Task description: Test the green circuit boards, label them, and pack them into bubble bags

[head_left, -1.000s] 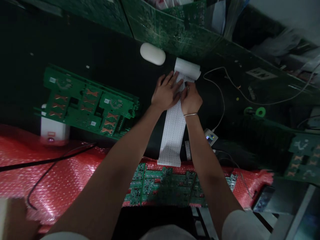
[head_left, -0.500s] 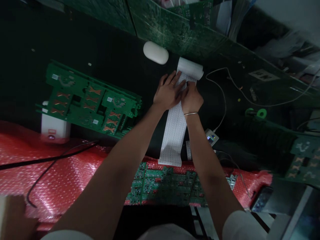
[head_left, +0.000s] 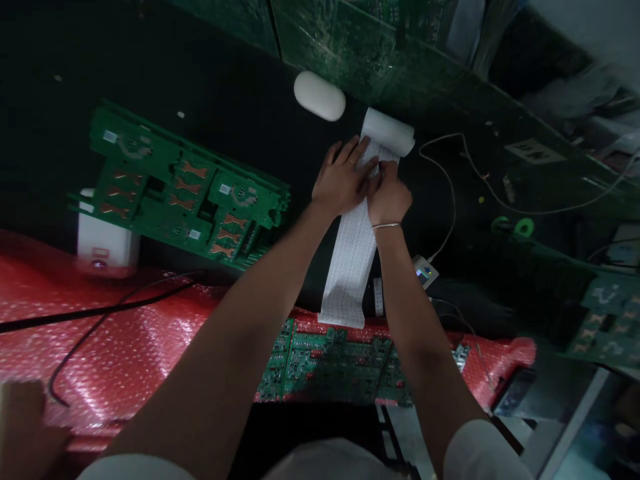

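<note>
A long white strip of printed labels (head_left: 353,250) runs down the dark bench from a label roll (head_left: 388,131). My left hand (head_left: 341,177) rests on the strip just below the roll, palm down with its fingers stretched out. Right beside it, my right hand (head_left: 390,199) is curled closed over the strip, its fingertips close to the left thumb. What those fingers pinch is hidden; a small dark spot shows at their tips. The strip's lower end reaches a row of green circuit boards (head_left: 335,363) on red bubble wrap.
Stacked green circuit boards (head_left: 185,190) lie to the left, over a white box (head_left: 107,247). A white oval case (head_left: 320,96) sits behind my hands. To the right are a small device with a screen (head_left: 425,272), its white cable (head_left: 453,193), and green tape rolls (head_left: 523,227). Red bubble wrap (head_left: 150,340) covers the front edge.
The view has shifted slightly, so the bench items sit a little differently in frame. Both hands stay at the same place on the label strip, with hardly any movement.
</note>
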A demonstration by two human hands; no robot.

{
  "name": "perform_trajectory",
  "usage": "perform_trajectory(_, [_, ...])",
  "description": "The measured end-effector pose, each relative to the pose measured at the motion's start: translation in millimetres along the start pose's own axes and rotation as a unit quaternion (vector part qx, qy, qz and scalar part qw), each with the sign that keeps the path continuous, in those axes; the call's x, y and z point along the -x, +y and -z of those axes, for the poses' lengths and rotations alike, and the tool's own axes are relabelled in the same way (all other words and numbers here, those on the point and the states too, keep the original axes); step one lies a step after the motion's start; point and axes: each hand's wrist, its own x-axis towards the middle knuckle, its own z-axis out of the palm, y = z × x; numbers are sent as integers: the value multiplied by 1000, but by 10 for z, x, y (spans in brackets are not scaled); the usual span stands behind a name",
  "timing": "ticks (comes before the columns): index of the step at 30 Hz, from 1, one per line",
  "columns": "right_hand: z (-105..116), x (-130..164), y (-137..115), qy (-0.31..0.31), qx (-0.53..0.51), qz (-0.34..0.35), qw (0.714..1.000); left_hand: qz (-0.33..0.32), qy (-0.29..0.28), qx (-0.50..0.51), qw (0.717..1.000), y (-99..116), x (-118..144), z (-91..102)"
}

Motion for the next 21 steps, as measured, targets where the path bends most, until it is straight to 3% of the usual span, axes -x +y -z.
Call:
perform_trajectory(12, [-67, 98, 84, 15, -21, 23, 999, -1, -5, 16, 1000, -21, 3, -16])
perform_trajectory(21, [-9, 238, 43, -1, -4, 1, 1000, 0, -12, 1, 1000, -26, -13, -24])
